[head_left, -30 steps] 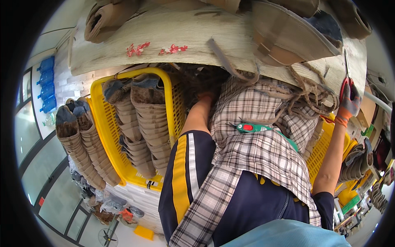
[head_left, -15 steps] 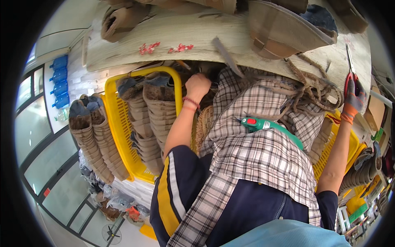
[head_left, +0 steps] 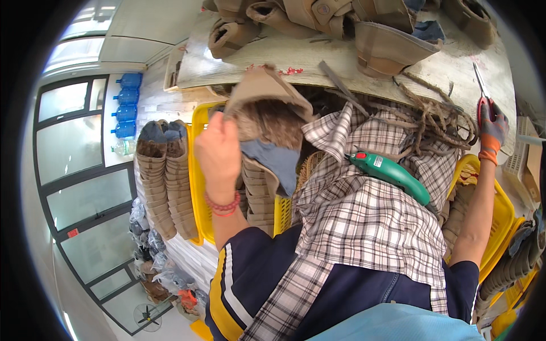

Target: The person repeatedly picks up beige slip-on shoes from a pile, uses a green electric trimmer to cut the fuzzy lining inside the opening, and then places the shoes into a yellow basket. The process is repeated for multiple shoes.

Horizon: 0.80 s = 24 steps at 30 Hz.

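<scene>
My left hand is closed on the edge of a tan boot upper with brown fur lining and a blue lining patch. The upper hangs over the left side of my lap, its opening facing me, slightly blurred. At the table's right end my right hand, in a grey and orange glove, grips red-handled scissors, blades pointing away and lying along the tabletop. A green handheld electric tool with a red button rests on my checked apron. Brown furry strips lie tangled beyond it.
Several tan uppers lie on the pale table. Yellow baskets holding stacked uppers stand on both sides, the right basket beside my forearm. More stacked uppers stand at far left, near blue water bottles.
My left hand has come up from below the table edge, moving left and nearer, and now holds a boot upper. The view has shifted. My right hand keeps hold of the scissors.
</scene>
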Each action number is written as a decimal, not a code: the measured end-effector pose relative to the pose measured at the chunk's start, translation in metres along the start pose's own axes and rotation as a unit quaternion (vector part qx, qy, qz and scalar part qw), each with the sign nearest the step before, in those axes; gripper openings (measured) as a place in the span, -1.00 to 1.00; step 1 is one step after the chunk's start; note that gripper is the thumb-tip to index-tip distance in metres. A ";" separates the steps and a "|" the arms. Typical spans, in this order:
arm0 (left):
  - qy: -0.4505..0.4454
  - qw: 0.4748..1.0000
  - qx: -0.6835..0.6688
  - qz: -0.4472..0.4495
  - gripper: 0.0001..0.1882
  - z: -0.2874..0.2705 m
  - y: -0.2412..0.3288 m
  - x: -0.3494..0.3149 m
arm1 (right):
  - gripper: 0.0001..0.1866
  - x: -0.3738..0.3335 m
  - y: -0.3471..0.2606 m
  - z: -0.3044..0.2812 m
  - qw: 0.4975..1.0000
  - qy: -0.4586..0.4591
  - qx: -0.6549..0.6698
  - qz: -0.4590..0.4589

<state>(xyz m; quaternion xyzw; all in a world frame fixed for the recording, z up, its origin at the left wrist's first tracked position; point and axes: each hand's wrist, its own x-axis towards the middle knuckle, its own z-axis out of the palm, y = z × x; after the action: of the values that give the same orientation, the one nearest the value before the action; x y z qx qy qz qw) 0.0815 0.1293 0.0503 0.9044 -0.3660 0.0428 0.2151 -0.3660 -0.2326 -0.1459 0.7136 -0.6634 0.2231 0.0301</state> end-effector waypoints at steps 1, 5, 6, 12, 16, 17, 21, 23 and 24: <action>0.043 0.999 -0.002 -0.003 -0.79 -0.016 0.006 0.001 | -0.42 0.003 0.000 0.005 1.000 -0.010 0.000 -0.008; 0.112 0.988 -0.096 0.036 -0.77 -0.022 0.017 0.030 | -0.45 0.006 -0.001 0.005 0.999 -0.039 -0.021 -0.006; 0.088 0.986 -0.140 0.013 -0.76 -0.026 0.021 0.035 | -0.47 0.007 -0.001 0.004 0.998 -0.046 -0.033 -0.010; -0.060 0.910 -0.409 0.010 -0.77 -0.013 0.054 0.050 | -0.47 -0.012 -0.028 -0.015 0.991 0.079 -0.063 -0.083; -0.160 0.843 -0.511 0.049 -0.76 0.010 0.090 0.038 | -0.57 -0.067 -0.126 -0.115 0.878 0.181 0.287 -0.337; -0.179 0.834 -0.519 0.053 -0.76 0.018 0.102 0.035 | -0.58 -0.078 -0.145 -0.129 0.846 0.215 0.288 -0.393; -0.204 0.827 -0.508 0.131 -0.78 0.052 0.143 0.018 | -0.73 -0.083 -0.178 -0.139 0.911 0.154 0.111 -0.365; -0.261 0.848 -0.444 0.126 -0.79 0.045 0.155 0.011 | -0.81 -0.080 -0.178 -0.121 0.945 0.029 0.039 -0.323; -0.259 0.830 -0.476 0.133 -0.78 0.055 0.160 0.011 | -0.85 -0.085 -0.175 -0.112 0.942 0.049 0.051 -0.327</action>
<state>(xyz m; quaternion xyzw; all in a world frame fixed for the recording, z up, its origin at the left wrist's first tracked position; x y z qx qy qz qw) -0.0234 -0.0032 0.0601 0.6104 -0.5001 -0.3448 0.5084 -0.2307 -0.0943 -0.0317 0.8801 -0.3791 0.2686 0.0974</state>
